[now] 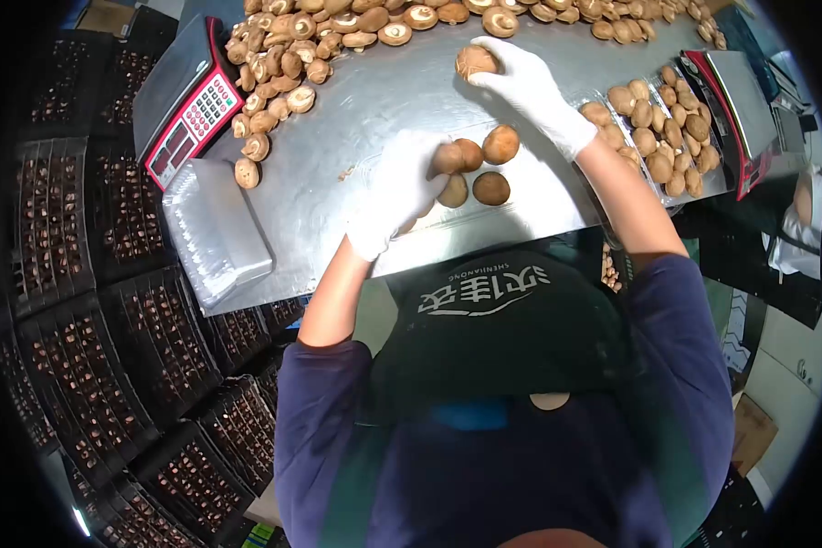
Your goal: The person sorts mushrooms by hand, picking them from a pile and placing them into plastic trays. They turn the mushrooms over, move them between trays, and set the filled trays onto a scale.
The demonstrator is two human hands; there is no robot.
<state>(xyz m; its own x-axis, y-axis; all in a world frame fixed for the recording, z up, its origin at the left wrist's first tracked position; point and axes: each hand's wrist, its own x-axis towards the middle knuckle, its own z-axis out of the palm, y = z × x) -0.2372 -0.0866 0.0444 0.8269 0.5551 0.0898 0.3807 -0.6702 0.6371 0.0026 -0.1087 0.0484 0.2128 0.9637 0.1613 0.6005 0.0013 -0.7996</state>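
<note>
Metal tabletop (384, 96); mushroom (474, 62) at the tip of the right grip (534, 93)

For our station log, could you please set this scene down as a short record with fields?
surface: metal worktable
left hand: white-gloved left hand, fingers at the small mushroom group; grip unclear
right hand: white-gloved right hand, holding a single mushroom
far edge: long mushroom pile
left side: red-framed scale, with stacked clear plastic containers beside it
right side: packed mushrooms next to a second scale
clothing: dark apron over blue sleeves
</note>
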